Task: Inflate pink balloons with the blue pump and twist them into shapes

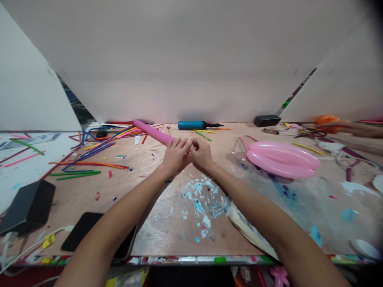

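Note:
Both hands meet over the middle of the table at the near end of a long, inflated pink modelling balloon [152, 132]. My left hand [176, 153] has its fingers closed around that end, while the balloon stretches away to the back left. Pinched against it, my right hand [202, 152] has its fingertips at the balloon's end; the exact spot is hidden by the fingers. To the right lies a twisted pair of inflated pink balloons [283, 159] with thin uninflated tails. A blue hand pump [191, 125] rests by the back wall, its black nozzle pointing right.
Several uninflated modelling balloons [89, 164] lie scattered at the left. A black tablet [85, 231] and a dark box [30, 207] with white cables sit at front left. Near the back stands a black box [267, 120]. At the far right, another person's hand [356, 128] is by an orange balloon [327, 120].

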The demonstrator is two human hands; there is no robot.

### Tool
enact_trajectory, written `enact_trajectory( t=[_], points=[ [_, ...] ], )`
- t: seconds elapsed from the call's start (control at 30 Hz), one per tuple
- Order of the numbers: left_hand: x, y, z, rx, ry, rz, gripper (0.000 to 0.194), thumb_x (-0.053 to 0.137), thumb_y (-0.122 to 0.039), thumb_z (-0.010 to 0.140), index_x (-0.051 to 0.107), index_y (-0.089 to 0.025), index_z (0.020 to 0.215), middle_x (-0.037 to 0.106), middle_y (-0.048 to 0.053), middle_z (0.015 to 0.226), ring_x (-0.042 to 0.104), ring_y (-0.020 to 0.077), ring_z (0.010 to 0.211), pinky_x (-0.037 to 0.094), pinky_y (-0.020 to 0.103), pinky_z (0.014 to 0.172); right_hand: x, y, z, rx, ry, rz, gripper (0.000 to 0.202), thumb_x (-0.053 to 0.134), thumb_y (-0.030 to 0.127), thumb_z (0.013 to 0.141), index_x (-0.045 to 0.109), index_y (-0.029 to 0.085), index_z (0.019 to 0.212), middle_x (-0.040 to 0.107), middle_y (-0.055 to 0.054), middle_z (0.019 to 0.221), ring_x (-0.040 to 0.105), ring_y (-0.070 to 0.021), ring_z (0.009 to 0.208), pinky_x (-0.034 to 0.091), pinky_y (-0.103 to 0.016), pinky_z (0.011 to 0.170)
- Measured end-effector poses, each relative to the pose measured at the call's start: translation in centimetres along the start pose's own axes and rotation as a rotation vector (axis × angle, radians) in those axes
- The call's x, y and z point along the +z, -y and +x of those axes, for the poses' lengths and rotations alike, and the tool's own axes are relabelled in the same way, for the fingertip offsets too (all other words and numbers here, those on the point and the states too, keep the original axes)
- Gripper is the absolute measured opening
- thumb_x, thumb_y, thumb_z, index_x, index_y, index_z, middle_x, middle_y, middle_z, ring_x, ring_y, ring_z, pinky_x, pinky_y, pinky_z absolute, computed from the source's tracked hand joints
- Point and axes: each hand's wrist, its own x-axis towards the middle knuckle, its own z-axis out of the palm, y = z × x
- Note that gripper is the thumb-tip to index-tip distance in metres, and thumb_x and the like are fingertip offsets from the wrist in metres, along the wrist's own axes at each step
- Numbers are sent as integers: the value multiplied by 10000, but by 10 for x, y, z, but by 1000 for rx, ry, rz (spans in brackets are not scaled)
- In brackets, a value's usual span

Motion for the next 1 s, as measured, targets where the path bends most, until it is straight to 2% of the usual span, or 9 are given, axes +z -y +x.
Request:
enact_trajectory(
  t=[0.17, 0.23, 0.37, 0.47, 0.6, 0.67, 0.73, 0.8, 1.0],
  points=[
    [8, 17, -4, 15, -1, -103, 518, 460, -225, 916, 452, -200, 1433, 603, 113, 1270, 493, 275, 1176, 336, 441, 1061, -3, 1, -2, -29, 85, 80, 213, 495, 321, 890, 516, 208, 711, 518, 6, 650, 466, -137, 605, 374, -271, 613],
    [10, 21, -4, -13, -27, -193, 495, 482, -236, 906, 485, -185, 1398, 599, 118, 1278, 494, 274, 1187, 343, 436, 1065, -4, 0, -3, -23, 162, 143, 177, 517, 338, 885, 604, 192, 930, 599, -9, 753, 519, -132, 620, 406, -263, 619],
    [-2, 30, 9, -215, -316, -462, 374, 503, -240, 893, 538, -160, 1257, 592, 128, 1243, 514, 256, 1177, 368, 402, 1056, -2, -3, -7, -1, 330, 186, 545, 594, 359, 846, 468, 183, 1346, 665, -46, 974, 561, -113, 612, 437, -259, 621],
    [-40, 43, 27, -308, -609, -524, 358, 473, -280, 915, 435, -181, 1257, 530, 119, 1253, 506, 222, 1177, 376, 377, 1051, -1, 1, -7, 39, 370, 166, 470, 599, 347, 841, 539, 186, 1279, 672, -56, 1000, 570, -118, 659, 451, -270, 665],
    [-123, 66, 40, -171, -1406, -738, 365, 643, -262, 788, 434, -251, 1087, 532, 25, 1086, 583, 148, 912, 477, 297, 833, -1, 24, -7, 263, 602, 493, 300, 565, 466, 871, 666, 187, 919, 682, -78, 927, 635, -174, 803, 491, -293, 687],
    [-161, 73, 37, -127, -1562, -866, 270, 623, -240, 773, 424, -256, 954, 495, -34, 821, 527, 107, 651, 454, 260, 627, 0, 42, -8, 355, 751, 737, 377, 556, 551, 862, 668, 212, 982, 687, -98, 1035, 656, -195, 856, 521, -316, 686],
    [-185, 74, 31, -193, -1449, -1133, 168, 559, -281, 831, 397, -251, 860, 390, -55, 652, 458, 99, 524, 404, 251, 539, 0, 59, -5, 384, 777, 923, 468, 520, 613, 857, 616, 250, 1138, 659, -105, 1187, 660, -213, 952, 551, -354, 740],
    [-192, 70, 26, -300, -1289, -1405, 155, 469, -288, 878, 354, -233, 790, 353, -64, 615, 429, 80, 477, 390, 245, 518, -3, 70, 5, 420, 640, 1080, 522, 459, 664, 858, 575, 242, 1142, 641, -117, 1232, 640, -232, 1056, 560, -393, 819],
    [-166, 66, 28, -615, -801, -1602, 193, 535, -308, 786, 365, -219, 761, 306, -92, 560, 394, 40, 411, 358, 185, 489, -53, 39, 54, 579, -188, 1250, 442, 469, 676, 828, 475, 235, 799, 639, -68, 802, 661, -215, 934, 576, -377, 827]
  ],
)
